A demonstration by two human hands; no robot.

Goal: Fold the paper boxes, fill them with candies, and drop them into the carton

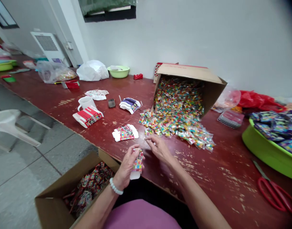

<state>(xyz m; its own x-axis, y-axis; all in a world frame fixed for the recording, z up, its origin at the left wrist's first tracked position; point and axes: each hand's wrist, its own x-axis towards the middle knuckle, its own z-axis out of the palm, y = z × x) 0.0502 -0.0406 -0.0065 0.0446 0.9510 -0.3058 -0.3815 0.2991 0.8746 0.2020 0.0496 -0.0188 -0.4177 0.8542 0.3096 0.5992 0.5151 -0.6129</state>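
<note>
My left hand (127, 165), with a bead bracelet at the wrist, is closed around a small colourful carton (137, 160), whose white flap hangs open at the lower end. Over the table just right of it, my right hand (160, 149) has its fingers curled together; what they hold, if anything, is too small to make out. Beyond its fingertips spreads a heap of small clear sweet packets (174, 122), spilling from a cardboard box (191, 70) lying on its side. Flat unfolded cartons (125, 132) lie on the table just beyond my left hand.
Below the table edge at left stands an open cardboard box (52, 211) with filled packs inside. A banded carton stack (88, 117), a white mug (86, 102) and purple cartons (129, 105) lie farther back. At right are a green basin (267, 152) and red-handled scissors (271, 190).
</note>
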